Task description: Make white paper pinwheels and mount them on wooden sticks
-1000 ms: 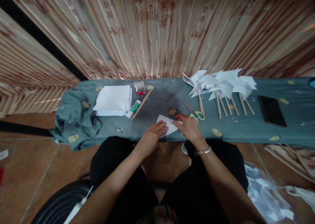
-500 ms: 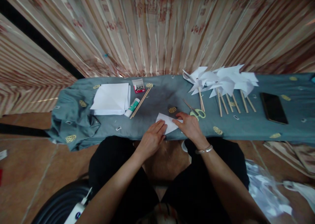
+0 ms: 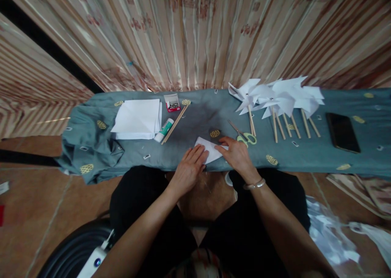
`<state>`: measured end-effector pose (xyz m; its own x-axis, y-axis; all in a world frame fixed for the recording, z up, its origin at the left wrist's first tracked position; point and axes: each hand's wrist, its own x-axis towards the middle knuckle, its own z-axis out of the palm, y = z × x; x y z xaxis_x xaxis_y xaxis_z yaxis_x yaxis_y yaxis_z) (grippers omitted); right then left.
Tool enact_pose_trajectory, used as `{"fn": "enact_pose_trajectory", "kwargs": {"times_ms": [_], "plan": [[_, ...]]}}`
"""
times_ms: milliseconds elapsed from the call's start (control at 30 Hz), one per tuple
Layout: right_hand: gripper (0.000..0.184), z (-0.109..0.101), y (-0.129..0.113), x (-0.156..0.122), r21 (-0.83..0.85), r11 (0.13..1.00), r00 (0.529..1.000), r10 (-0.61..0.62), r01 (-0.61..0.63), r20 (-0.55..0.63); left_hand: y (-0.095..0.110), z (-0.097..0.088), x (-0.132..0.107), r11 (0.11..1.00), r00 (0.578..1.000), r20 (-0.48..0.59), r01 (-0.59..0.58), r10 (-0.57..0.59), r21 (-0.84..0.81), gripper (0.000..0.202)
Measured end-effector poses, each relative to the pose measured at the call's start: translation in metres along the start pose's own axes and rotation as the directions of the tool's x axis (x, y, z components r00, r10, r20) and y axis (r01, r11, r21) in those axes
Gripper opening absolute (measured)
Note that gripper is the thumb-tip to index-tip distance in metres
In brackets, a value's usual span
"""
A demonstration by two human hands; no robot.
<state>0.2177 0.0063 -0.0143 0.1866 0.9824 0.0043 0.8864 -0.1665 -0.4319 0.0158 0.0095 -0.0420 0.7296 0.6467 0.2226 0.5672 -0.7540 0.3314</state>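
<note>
A small white sheet of paper (image 3: 211, 151), folded to a triangle-like shape, lies near the front edge of the cloth-covered table. My left hand (image 3: 188, 167) rests over its left part, fingers stretched out and pressing it flat. At the paper's right corner, my right hand (image 3: 237, 155) pinches it between thumb and fingers, with a bracelet on the wrist. Just beyond the right hand are scissors (image 3: 249, 138) with green handles, blades pointing back and left. The underside of the paper and part of its left side are hidden.
Left of the hands lie a stack of white paper (image 3: 137, 119), a glue stick (image 3: 164, 130), wooden sticks (image 3: 175, 124) and a small red box of metal pins (image 3: 172, 105). Several paper pinwheels (image 3: 275, 100) lie at the back right, a phone (image 3: 342, 132) beyond them. A curtain (image 3: 189, 37) hangs behind.
The left fingers have spread slightly over the paper. The right hand stays at its corner. The whole view has shifted a little; the other items keep their places.
</note>
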Motion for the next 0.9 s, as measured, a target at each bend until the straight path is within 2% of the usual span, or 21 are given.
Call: {"fn": "enact_pose_trajectory", "kwargs": {"times_ms": [633,900], "plan": [[0.025,0.003,-0.0007,0.0001,-0.055,0.998,1.0,-0.026,0.026,-0.009,0.0006,-0.0032,0.0002,1.0,1.0,0.011,0.023,-0.023,0.01,0.039],[0.032,0.0055,-0.0032,-0.0081,-0.203,0.969,0.983,-0.159,0.138,-0.091,0.0015,-0.0013,-0.0001,0.999,1.0,0.011,0.02,-0.021,0.047,0.039]]}}
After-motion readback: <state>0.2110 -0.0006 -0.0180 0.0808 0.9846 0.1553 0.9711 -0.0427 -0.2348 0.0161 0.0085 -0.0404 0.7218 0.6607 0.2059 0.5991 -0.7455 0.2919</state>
